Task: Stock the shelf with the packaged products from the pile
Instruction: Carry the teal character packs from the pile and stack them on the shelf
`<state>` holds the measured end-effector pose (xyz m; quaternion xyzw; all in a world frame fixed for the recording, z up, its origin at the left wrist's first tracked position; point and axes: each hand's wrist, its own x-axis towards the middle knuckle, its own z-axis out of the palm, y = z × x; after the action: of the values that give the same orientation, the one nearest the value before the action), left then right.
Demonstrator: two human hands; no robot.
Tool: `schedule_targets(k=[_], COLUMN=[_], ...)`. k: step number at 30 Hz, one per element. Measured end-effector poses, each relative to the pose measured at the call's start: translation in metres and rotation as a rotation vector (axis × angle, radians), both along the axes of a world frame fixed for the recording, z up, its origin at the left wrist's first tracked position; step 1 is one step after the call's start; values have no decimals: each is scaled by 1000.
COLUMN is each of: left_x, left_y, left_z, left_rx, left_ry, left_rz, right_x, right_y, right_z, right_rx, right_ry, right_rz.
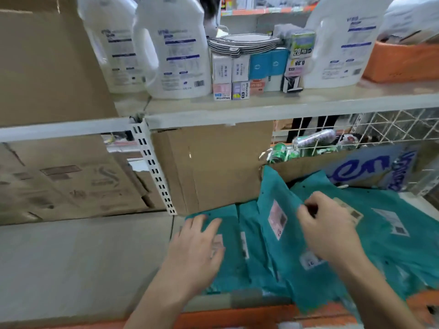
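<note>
Several teal plastic packages (389, 233) with white labels lie overlapping on the lower shelf (83, 257). My left hand (197, 248) rests flat with spread fingers on the leftmost teal package (225, 276). My right hand (330, 229) has its fingers curled and pinches the upper edge of a middle teal package (275, 205), whose top corner leans against a cardboard box (213, 167).
An upper shelf (261, 108) carries white detergent jugs (175, 48), small boxes (237, 74) and an orange bin (399, 62). Cardboard boxes (54, 181) fill the left. A wire grid (380, 129) and green cans (282, 153) stand behind the packages at the right.
</note>
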<state>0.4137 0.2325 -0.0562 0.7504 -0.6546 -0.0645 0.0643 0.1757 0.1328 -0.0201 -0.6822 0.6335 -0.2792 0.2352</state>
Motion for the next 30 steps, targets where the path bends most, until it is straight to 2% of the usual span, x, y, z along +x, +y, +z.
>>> schedule_targets(k=[4, 14, 21, 25, 30], left_x=[51, 150, 204, 222, 226], left_y=[17, 58, 95, 115, 137], left_z=[-2, 11, 5, -10, -32], left_rx=[1, -24, -17, 11, 74], left_ry=[65, 118, 128, 128, 156], left_rz=[-29, 100, 237, 286, 298], right_x=[44, 157, 258, 301, 331], right_y=[29, 60, 99, 122, 152], right_z=[12, 13, -55, -103, -154], right_rx=[-137, -117, -118, -121, -103], right_ry=[48, 57, 175, 152, 286], right_rz=[-27, 191, 575, 785, 910])
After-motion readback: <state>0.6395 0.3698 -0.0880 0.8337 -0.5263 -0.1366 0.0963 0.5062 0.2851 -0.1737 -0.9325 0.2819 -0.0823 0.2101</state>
